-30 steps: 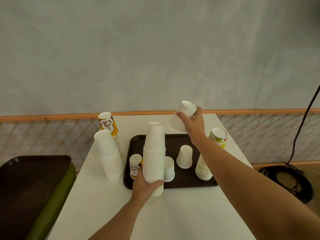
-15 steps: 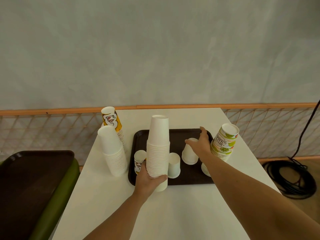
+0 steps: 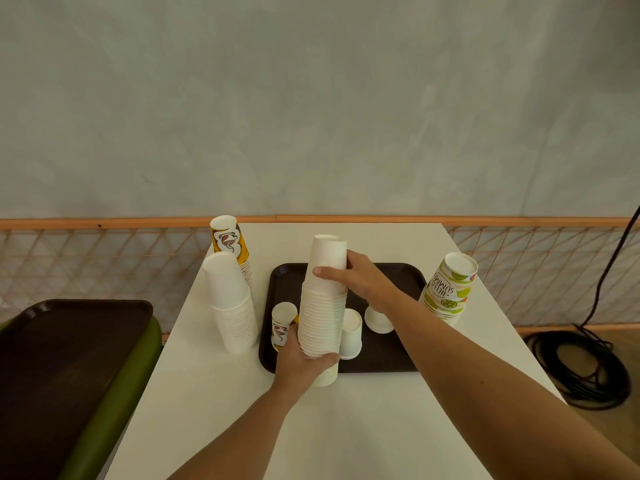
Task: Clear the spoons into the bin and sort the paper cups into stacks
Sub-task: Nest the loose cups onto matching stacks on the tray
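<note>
— So where does the plain white stack stand against the two hands?

— Upright, long axis vertical, with its foot at the near edge of the brown tray. The left hand has its fingers clamped round the bottom cups; the right hand has its fingers closed on the top cup, thumb in front.

— And the loose cups?

— Two inverted white cups are on the tray just right of the stack: one touching it, the other under the right forearm. A printed cup stands to the left, behind the left hand.

— Which hand is nearer those white ones?

— The right, I judge; they lie below and toward the person from its fingers, so it would drop down while the left steadies the column on the desk. I see no spoons.
</note>
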Demonstrator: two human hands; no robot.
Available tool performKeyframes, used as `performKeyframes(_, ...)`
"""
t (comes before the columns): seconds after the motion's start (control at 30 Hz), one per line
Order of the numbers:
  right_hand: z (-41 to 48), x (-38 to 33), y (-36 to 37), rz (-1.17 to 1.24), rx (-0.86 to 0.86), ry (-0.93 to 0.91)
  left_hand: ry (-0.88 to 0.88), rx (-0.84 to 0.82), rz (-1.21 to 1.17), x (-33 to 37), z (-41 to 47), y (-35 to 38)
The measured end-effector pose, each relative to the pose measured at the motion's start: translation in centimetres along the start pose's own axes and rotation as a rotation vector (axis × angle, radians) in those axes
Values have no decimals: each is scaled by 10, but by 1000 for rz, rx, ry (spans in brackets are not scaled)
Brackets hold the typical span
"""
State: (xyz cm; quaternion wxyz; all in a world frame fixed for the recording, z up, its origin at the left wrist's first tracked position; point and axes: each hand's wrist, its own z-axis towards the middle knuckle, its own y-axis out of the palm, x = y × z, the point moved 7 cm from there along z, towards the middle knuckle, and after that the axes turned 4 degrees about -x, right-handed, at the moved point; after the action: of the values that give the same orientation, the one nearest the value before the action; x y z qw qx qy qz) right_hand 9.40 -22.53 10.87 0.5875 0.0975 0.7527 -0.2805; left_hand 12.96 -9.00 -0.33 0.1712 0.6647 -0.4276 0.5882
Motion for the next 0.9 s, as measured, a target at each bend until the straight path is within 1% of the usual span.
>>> performKeyframes(0.4, 6, -21, -22, 152, 118, -70, 15, 1, 46, -1, -2, -3)
performKeyframes(0.63, 5, -48, -63, 332, 317, -180, -1, 12, 36, -6, 0, -7)
performKeyframes(0.7, 4, -47, -78, 336, 384, -205, 5, 17, 34, -6, 0, -8)
performKeyframes(0.77, 5, -35, -88, 284, 458, -176, 8, 19, 33, -5, 2, -8)
performKeyframes(0.9, 4, 11, -96, 178, 572, -20, 11, 31, 14, 0, 5, -9)
